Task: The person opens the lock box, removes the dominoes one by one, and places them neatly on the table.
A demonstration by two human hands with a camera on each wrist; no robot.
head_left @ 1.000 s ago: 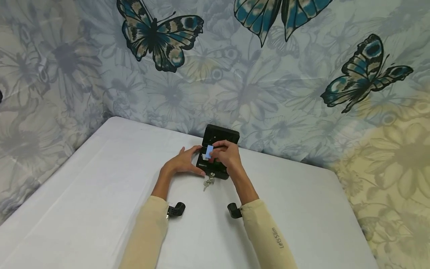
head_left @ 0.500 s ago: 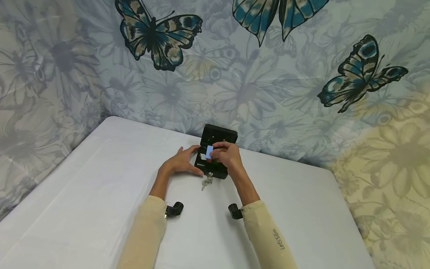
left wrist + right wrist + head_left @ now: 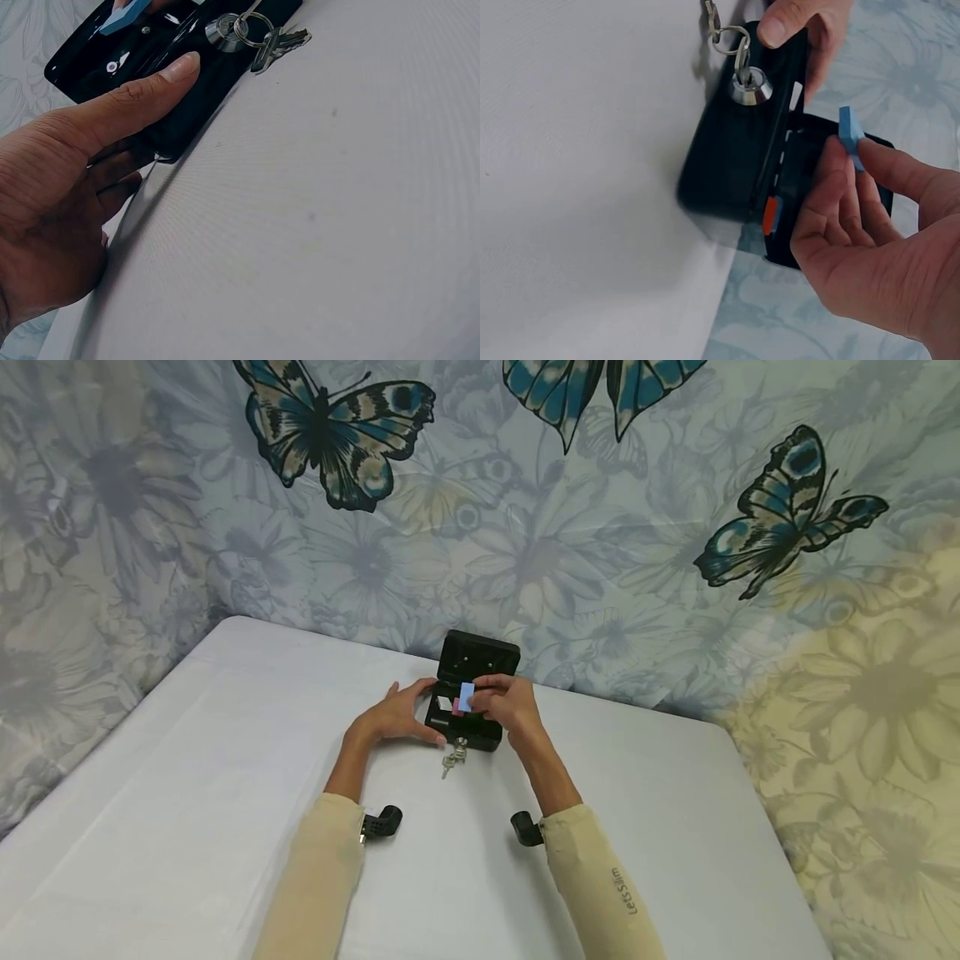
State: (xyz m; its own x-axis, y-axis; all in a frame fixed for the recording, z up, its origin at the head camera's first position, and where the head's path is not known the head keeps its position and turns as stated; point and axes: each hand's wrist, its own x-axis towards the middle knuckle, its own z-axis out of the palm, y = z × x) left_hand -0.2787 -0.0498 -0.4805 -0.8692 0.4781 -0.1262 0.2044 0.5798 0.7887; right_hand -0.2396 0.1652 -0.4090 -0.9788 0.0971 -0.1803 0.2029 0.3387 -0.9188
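Head view: blue block (image 3: pixel 467 697) and right hand (image 3: pixel 513 703) are sitting farther right over the black box (image 3: pixel 480 737) than a second ago. Pink piece (image 3: pixel 456 707) is now showing at the block's left, white piece (image 3: pixel 445 702) just beyond it. Whole scene is also shifting slightly left in this view. Left hand (image 3: pixel 390 717) is staying at the box's left side, thumb and fingers spread wide across it. Lid (image 3: pixel 480 652) is standing raised at the back, near the patterned wall cloth (image 3: pixel 547 527); box is resting on the white table (image 3: pixel 637 810).

Left wrist view: left thumb is pressing on the box's front edge, the other fingers reaching down the side, their tips partly hidden. Keys (image 3: pixel 279 49) are hanging by a ring from the round lock (image 3: pixel 226 33). Only part of the blue block is showing, at the top edge.

Right wrist view: right hand is pinching the blue block between thumb and finger, nearly closed, remaining fingers curling below. Block is being held above the box, near the lid. Orange piece (image 3: pixel 770 216) is poking out at the box's near end.
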